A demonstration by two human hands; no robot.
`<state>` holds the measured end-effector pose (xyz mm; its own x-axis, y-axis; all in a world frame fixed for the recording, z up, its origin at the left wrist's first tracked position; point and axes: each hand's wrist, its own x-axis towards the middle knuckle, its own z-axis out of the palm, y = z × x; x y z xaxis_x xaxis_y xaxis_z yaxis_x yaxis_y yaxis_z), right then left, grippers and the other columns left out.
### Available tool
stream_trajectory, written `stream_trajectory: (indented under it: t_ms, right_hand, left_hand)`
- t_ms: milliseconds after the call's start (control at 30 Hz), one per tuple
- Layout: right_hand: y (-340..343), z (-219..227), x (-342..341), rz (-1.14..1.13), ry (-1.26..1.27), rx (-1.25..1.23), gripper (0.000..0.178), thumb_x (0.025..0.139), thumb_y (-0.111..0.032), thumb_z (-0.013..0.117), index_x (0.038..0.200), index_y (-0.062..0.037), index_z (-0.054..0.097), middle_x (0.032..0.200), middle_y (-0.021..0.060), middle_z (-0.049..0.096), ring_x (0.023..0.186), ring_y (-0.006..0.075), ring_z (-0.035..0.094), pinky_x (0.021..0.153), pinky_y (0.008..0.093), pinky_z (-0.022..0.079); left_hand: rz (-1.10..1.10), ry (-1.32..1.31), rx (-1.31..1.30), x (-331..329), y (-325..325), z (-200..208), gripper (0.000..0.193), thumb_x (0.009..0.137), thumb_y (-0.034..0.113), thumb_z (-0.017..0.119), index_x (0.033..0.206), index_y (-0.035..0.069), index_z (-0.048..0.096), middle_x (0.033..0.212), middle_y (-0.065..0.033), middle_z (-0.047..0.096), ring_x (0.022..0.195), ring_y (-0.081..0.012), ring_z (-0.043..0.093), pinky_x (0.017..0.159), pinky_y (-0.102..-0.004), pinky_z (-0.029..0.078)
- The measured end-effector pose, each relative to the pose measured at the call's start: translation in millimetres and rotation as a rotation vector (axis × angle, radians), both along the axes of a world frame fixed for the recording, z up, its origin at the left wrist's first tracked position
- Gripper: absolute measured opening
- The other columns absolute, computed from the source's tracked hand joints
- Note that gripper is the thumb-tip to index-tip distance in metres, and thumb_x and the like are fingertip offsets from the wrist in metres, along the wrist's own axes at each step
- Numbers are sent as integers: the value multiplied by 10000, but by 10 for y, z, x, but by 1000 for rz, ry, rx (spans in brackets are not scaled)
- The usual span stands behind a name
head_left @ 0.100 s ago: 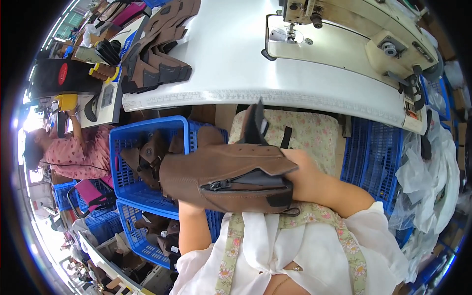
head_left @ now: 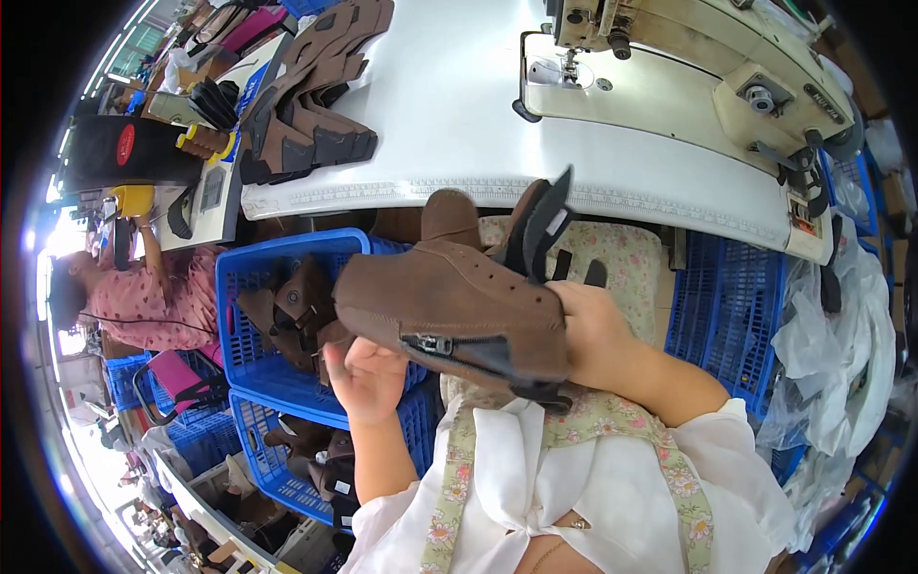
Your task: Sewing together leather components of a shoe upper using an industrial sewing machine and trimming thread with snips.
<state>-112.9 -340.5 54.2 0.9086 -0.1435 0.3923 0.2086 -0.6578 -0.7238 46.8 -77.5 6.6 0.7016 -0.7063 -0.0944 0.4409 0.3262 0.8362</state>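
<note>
A brown shoe upper (head_left: 449, 297) with a zip along its near side and a row of lace eyelets is held up in front of my chest. My right hand (head_left: 598, 330) grips its right end, with some fingers hidden behind it. A rounded brown flap and a black-lined collar piece stick up along its far edge. Beside its lower left edge is my left hand (head_left: 371, 378), thumb and fingers apart; whether a fingertip touches the upper I cannot tell.
A sewing machine (head_left: 669, 86) stands on the white table (head_left: 430, 115), with stacked brown pieces (head_left: 311, 124) at its left. Below, blue baskets (head_left: 359, 239) hold brown uppers. A floral-covered seat (head_left: 622, 253) lies ahead. At left sits a person in pink (head_left: 163, 301); plastic bags (head_left: 832, 354) hang at right.
The shoe upper has turned and tilted, so its eyelets and rounded flap show more. My left hand has come into view from behind it, fingers spread.
</note>
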Motion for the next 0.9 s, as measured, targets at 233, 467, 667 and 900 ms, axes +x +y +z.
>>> stream_trajectory:
  t_ms: [233,467,667,900]
  right_hand:
    - [120,-14,157,224,-70,-102,215,607,-175,759,685,-91,577,773,68,492,699,258,569,562,391,453]
    - [88,179,233,200,147,204,212,605,-144,712,639,-40,530,629,106,487,585,336,538,509,405,395]
    - [-289,354,434,329,468,657,152,754,-124,779,800,-26,673,693,10,596,643,98,548,571,264,412]
    - [-249,404,127,-127,-45,272,80,767,-55,756,838,-43,719,778,49,642,678,120,591,578,278,444]
  left_hand:
    - [505,233,88,101,-545,174,601,956,512,559,1281,7,544,1227,-137,615,1127,-268,590,1023,-398,444]
    - [370,349,-60,399,-958,294,422,959,369,527,1120,-8,625,1058,-143,665,954,-257,647,878,-355,517]
    - [200,366,-140,543,-1049,293,475,943,410,552,1179,1,597,1150,-154,638,1048,-241,616,949,-366,482]
    - [-73,428,-396,769,-834,17,601,954,469,479,1361,27,483,1399,-195,501,1266,-338,503,1127,-442,347]
